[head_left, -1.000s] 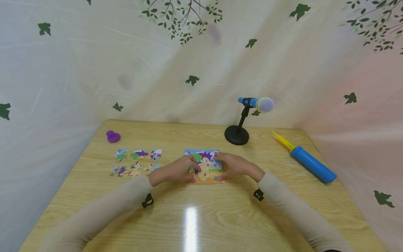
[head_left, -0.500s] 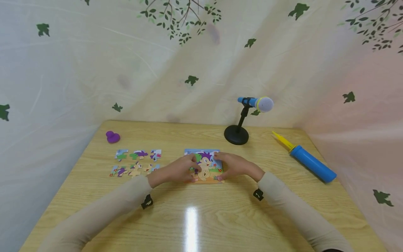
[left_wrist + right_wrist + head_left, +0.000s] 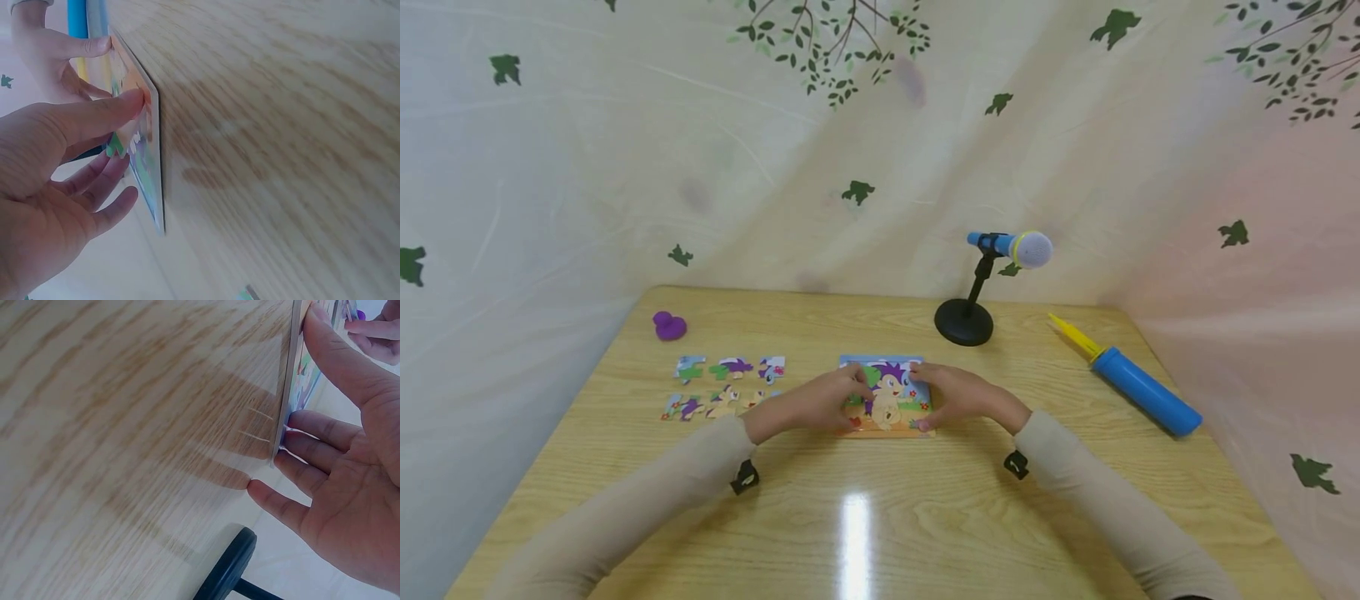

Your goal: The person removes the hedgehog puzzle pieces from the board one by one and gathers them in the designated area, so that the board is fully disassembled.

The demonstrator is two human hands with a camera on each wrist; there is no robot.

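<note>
A small picture puzzle board [image 3: 891,404] lies flat near the middle of the wooden table [image 3: 880,517]. My left hand [image 3: 823,404] rests at its left side. In the left wrist view the left hand [image 3: 62,156] has its thumb against the board's near edge [image 3: 150,125] and nearly straight fingers on the picture face. My right hand [image 3: 958,396] frames the right side. In the right wrist view the right hand [image 3: 350,456] has its thumb on the near edge of the board [image 3: 289,381] and straight fingers along the side. No loose piece shows in either hand.
Several loose puzzle pieces [image 3: 724,387] lie in two rows left of the board, with a purple lump [image 3: 668,325] behind them. A toy microphone on a black stand [image 3: 981,283] is behind the board, and a blue and yellow pump [image 3: 1138,387] lies at right. A leaf-print curtain surrounds the table.
My left hand has slid slightly left, uncovering more of the picture's left part. The right hand and the board have stayed in place.
</note>
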